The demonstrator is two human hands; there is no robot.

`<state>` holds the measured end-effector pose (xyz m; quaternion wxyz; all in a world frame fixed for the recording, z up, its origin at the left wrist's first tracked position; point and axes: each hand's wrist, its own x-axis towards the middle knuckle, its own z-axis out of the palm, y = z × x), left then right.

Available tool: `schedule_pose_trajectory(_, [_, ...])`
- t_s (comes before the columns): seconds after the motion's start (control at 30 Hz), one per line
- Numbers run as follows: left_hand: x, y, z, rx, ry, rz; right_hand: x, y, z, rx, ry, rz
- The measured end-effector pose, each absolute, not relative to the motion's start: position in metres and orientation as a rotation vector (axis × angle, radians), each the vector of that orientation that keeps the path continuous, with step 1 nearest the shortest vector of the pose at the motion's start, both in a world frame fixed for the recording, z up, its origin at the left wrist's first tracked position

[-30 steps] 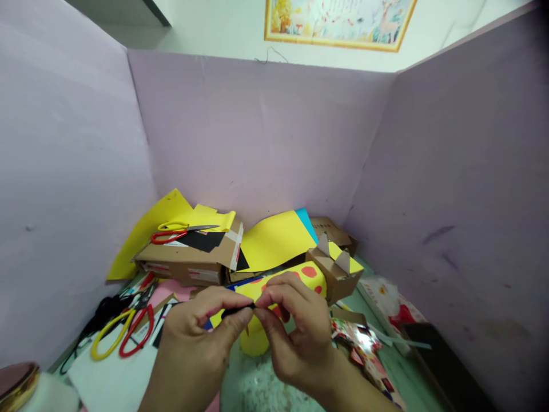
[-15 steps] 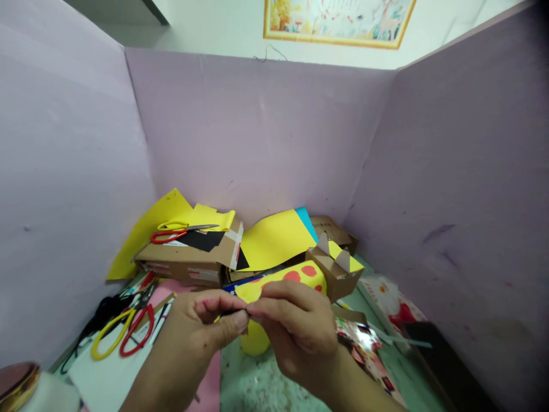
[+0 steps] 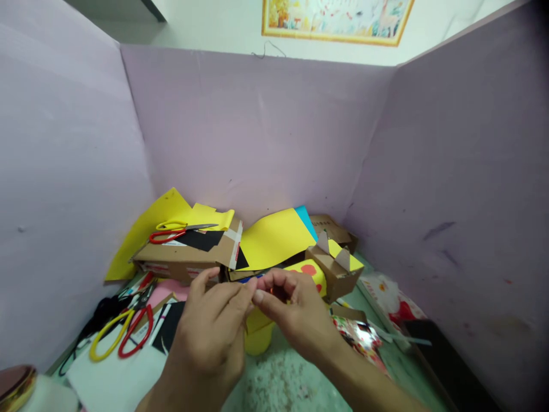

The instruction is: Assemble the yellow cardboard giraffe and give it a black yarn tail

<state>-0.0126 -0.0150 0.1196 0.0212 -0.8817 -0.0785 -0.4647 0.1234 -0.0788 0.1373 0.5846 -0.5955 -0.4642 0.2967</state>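
In the head view, a yellow, red-spotted form (image 3: 318, 278) is lying on the tabletop (image 3: 283, 375), just beyond the left hand (image 3: 211, 332) and the right hand (image 3: 301, 317), which are partly covering it; a small cardboard box (image 3: 341, 284) is standing beside its right end. Both hands are curling, their fingertips meeting in a narrow pinch; the fingers are concealing the gap, so whether either is gripping anything cannot be told.
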Motion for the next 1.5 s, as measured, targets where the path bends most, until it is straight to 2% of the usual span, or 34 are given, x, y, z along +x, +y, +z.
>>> schedule_pose_trajectory(0.13, [-0.010, -0.015, 0.122, -2.649, -0.225, -1.382, 0.126, -0.078, 0.150, -1.386, -0.910, 0.989])
schedule_pose_trajectory(0.3, [-0.010, -0.015, 0.127, -2.552, -0.261, -1.391, 0.133, -0.074, 0.157, -1.465, -1.006, 1.014])
schedule_pose_trajectory(0.4, [-0.009, -0.011, 0.128, -2.528, -0.265, -1.439, 0.137, -0.072, 0.157, -1.591, -1.196, 0.868])
schedule_pose_trajectory(0.57, [-0.006, 0.003, 0.123, -2.643, -0.399, -1.555, 0.145, -0.076, 0.148, -1.680, -1.448, 0.228])
schedule_pose_trajectory(0.67, [-0.007, 0.009, 0.118, -2.785, -0.546, -1.548, 0.149, -0.080, 0.138, -1.665, -1.435, 0.009])
schedule_pose_trajectory(1.1, [0.001, 0.005, 0.110, -2.737, -0.512, -1.533, 0.143, -0.077, 0.116, -1.437, -1.687, -0.178])
schedule_pose_trajectory(1.5, [-0.004, 0.006, 0.109, -2.809, -0.464, -1.413, 0.145, -0.080, 0.110, -1.506, -1.865, -0.242])
